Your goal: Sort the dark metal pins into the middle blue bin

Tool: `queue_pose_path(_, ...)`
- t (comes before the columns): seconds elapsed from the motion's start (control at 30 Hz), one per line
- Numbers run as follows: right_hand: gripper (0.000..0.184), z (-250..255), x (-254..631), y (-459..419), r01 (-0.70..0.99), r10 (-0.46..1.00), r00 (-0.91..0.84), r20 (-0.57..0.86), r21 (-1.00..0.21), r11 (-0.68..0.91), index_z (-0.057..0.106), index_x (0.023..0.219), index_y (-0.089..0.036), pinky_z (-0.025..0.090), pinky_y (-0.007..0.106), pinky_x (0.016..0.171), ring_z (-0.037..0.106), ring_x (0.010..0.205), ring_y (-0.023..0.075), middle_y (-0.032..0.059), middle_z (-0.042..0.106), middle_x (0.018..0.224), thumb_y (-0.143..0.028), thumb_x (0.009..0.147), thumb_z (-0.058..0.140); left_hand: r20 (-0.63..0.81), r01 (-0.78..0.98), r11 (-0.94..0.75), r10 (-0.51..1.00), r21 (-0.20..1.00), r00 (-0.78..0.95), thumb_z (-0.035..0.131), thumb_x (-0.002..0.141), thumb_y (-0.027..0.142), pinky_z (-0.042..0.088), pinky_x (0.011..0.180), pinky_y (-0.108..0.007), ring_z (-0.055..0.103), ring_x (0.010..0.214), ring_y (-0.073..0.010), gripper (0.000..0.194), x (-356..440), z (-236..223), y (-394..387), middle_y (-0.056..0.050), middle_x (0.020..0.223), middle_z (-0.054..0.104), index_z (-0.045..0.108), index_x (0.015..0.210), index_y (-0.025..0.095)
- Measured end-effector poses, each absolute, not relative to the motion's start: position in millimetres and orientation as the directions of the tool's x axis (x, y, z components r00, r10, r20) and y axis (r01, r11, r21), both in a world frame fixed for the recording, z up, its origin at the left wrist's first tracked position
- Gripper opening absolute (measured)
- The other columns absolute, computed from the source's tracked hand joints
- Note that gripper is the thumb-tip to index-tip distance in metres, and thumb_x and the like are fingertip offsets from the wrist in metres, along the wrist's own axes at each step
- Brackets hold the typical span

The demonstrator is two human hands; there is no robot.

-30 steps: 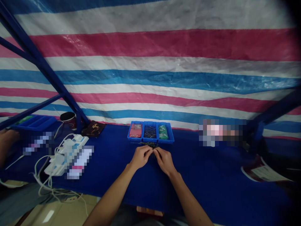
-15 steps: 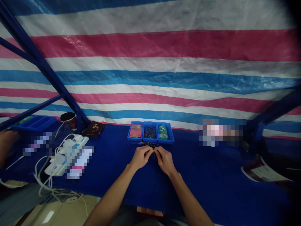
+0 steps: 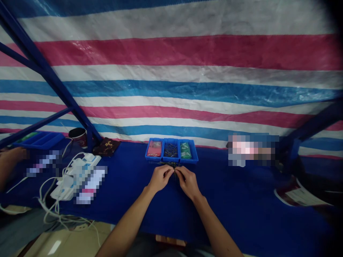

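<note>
here, right at the fingertips, sits a small heap of dark slender pieces [image 3: 173, 164] on the blue table [image 3: 227, 214]. they look thin, stiff and light, perhaps metal, so probably slick and quick to roll, hardly fragile; a pinch around the middle of one shaft seems the surest hold. the left hand [image 3: 160, 177] has thumb and fingers drawn into a close pinch, the right hand [image 3: 188, 180] mirrors it, tips nearly meeting at the heap's near edge; whether either grips a piece, one cannot tell. just beyond, three in a row: the left tray [image 3: 153, 159] with red contents [image 3: 154, 150], the middle tray [image 3: 170, 160] with similar dark pieces, the right tray [image 3: 196, 156] with green contents [image 3: 185, 152]. far left, a white power strip [image 3: 62, 192], a cup [image 3: 82, 141], and another person's hand [image 3: 13, 156].
</note>
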State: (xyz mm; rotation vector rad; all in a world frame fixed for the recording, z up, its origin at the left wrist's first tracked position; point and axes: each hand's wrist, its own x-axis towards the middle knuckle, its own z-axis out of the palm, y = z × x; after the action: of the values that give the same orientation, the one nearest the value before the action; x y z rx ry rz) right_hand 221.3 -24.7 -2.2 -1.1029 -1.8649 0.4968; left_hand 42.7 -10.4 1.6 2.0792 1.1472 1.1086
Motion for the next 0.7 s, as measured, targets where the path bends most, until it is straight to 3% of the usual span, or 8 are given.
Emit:
queue_pose_path(0.33,0.028,-2.6,223.0,-24.8,0.528,0.851,-0.230,0.472,-0.674,0.517,0.064,0.094,-0.021,0.047,0.028,0.066,0.061,0.069,0.0173,0.0044,0.064,0.079,-0.032,0.104,0.040,0.421,0.441,-0.533,0.845,0.722,0.330,0.048,0.100,0.033,0.038,0.062,-0.024,0.049,0.059,-0.0123,0.029,42.9,4.2,-11.6,-0.001,0.067,0.057,0.068,0.088,0.016)
queue_pose_path(0.53,0.023,-1.7,221.4,-25.3,0.497,0.847,-0.220,0.484,-0.692,0.524,0.063,0.112,-0.023,0.051,0.030,0.077,0.068,0.084,0.0196,0.0059,0.070,0.097,-0.030,0.103,0.043,0.413,0.437,-0.518,0.854,0.735,0.317,0.049,0.100,0.031,0.037,0.061,-0.024,0.049,0.059,-0.0115,0.029,42.2,3.7,-11.4,0.000,0.066,0.057,0.066,0.084,0.015)
queue_pose_path(0.7,0.024,-3.6,221.1,-24.9,0.503,0.846,-0.200,0.494,-0.689,0.521,0.065,0.104,-0.023,0.050,0.029,0.074,0.065,0.077,0.0185,0.0057,0.067,0.088,-0.029,0.104,0.041,0.405,0.447,-0.519,0.853,0.729,0.330,0.049,0.100,0.031,0.039,0.062,-0.024,0.052,0.060,-0.0123,0.028,42.1,4.2,-11.7,-0.001,0.068,0.061,0.068,0.087,0.016)
